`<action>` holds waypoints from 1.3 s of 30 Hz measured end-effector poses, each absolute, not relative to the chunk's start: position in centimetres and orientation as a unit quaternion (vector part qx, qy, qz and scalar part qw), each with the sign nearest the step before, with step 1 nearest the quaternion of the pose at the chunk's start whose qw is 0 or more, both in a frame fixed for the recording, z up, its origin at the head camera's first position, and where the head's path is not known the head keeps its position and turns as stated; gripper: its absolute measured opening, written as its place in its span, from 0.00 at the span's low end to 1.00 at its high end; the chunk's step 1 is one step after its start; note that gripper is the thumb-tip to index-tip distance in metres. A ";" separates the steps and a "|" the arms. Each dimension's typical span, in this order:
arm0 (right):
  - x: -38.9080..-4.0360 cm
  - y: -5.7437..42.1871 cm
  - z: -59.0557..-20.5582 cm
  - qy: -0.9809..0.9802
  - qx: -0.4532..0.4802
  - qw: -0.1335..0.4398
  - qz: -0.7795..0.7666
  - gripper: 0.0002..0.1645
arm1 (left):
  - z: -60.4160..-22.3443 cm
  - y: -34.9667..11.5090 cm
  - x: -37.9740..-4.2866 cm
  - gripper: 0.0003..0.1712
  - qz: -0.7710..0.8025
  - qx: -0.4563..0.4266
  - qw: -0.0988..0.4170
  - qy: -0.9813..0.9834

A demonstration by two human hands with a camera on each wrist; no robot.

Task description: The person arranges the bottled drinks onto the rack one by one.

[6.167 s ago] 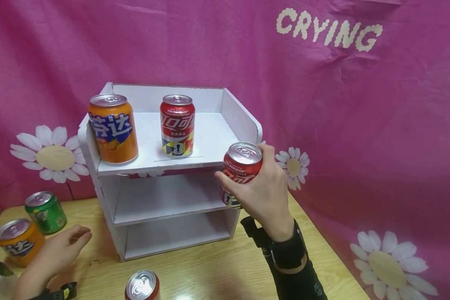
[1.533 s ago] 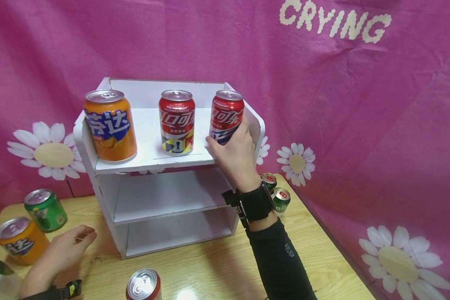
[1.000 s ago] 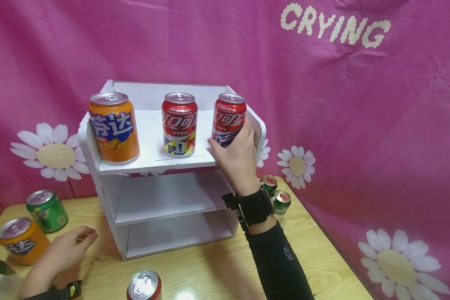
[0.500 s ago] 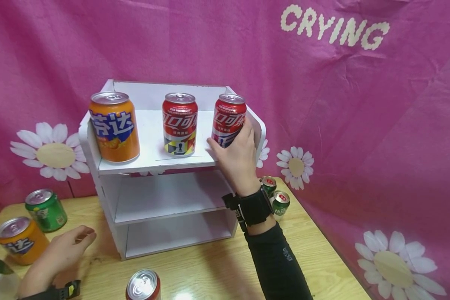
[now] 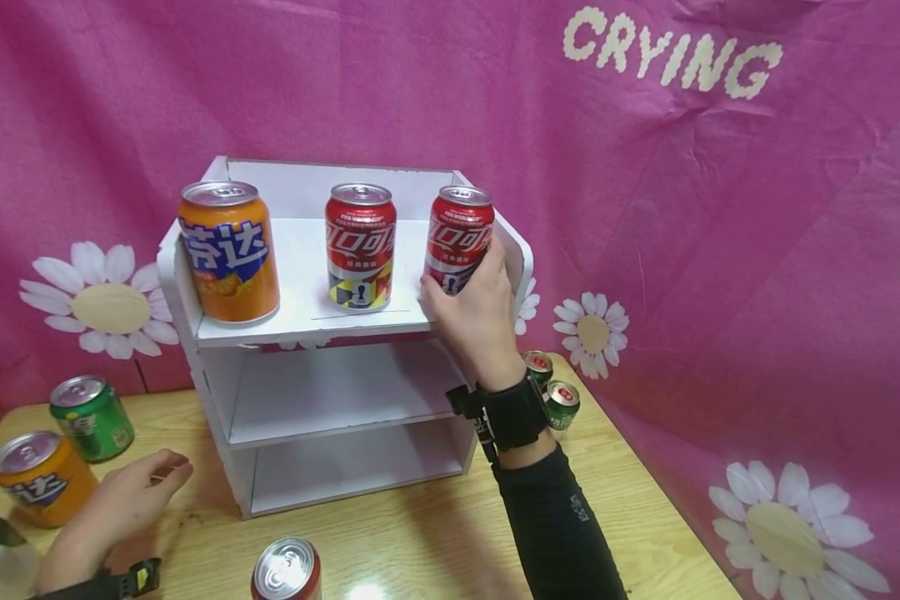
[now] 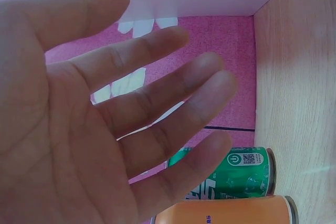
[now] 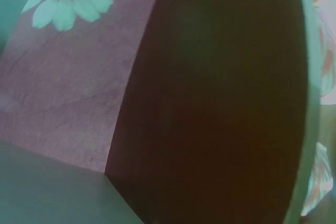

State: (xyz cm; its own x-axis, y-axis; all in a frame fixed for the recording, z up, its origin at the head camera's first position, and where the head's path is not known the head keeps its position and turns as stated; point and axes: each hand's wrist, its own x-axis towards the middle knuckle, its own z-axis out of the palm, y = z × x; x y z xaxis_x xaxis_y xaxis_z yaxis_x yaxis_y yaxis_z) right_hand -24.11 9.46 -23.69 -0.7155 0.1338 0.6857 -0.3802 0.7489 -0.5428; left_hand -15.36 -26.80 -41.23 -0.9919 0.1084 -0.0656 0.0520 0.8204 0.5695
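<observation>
Shelf [image 5: 292,250] — right grip [image 5: 477,318] curled round red can [image 5: 457,237].

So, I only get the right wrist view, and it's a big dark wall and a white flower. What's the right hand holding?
Observer: The right hand grips a red can at the right end of the top shelf.
Child: Ooh! What's next to it up there?
Observer: A second red can stands to its left, with a gap between them.
Child: And is the left hand holding one too?
Observer: No, the left hand holds nothing; the left wrist view shows its bare palm.
</observation>
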 end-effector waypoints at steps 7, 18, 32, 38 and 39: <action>-24.1 9.3 -23.8 -0.860 0.065 0.381 0.333 0.55 | -41.2 -26.7 -15.3 0.28 0.297 0.039 0.061 0.952; -24.1 9.6 -23.6 -0.862 0.081 0.361 0.346 0.54 | -41.1 -26.8 -15.4 0.28 0.290 0.042 0.054 0.955; -24.1 9.6 -23.4 -0.864 0.085 0.350 0.351 0.54 | -41.2 -26.9 -15.7 0.32 0.290 0.024 0.084 0.953; -24.0 9.4 -23.8 -0.861 0.070 0.377 0.333 0.57 | -41.1 -26.8 -15.8 0.32 0.295 0.019 0.092 0.951; -24.1 9.4 -23.8 -0.861 0.071 0.378 0.333 0.56 | -41.1 -26.8 -15.7 0.31 0.295 0.023 0.087 0.951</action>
